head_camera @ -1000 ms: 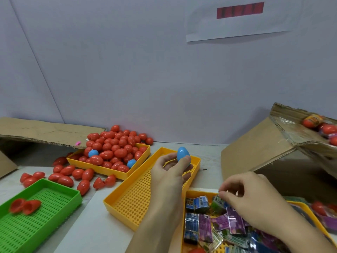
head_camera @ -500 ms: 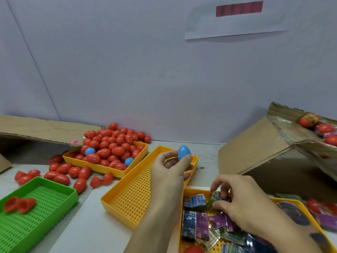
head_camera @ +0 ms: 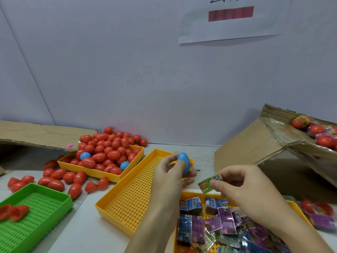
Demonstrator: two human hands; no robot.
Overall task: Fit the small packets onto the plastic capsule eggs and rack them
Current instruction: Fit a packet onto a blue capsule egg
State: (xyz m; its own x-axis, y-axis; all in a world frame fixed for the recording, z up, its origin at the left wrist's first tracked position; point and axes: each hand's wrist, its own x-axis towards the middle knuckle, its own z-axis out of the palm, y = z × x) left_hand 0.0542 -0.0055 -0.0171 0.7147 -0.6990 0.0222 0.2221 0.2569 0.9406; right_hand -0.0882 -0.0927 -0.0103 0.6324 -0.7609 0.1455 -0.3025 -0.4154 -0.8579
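Left hand [head_camera: 170,177] grips a blue egg [head_camera: 184,162] above the far end of the empty yellow rack [head_camera: 127,203]. Right hand [head_camera: 242,190], just right of the rack, pinches a green packet [head_camera: 209,184] near the egg — not yet fitted. No egg is racked; a heap of red eggs [head_camera: 107,150] waits beyond the rack. The packet tray [head_camera: 184,195] runs out of frame, and the packet print is unreadable.

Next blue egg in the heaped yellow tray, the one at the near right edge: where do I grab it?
Pinch the blue egg across its exposed rounded top, coming from above. Red eggs crowd its far and left sides and the yellow tray wall runs close in front, so low side approaches look blocked.
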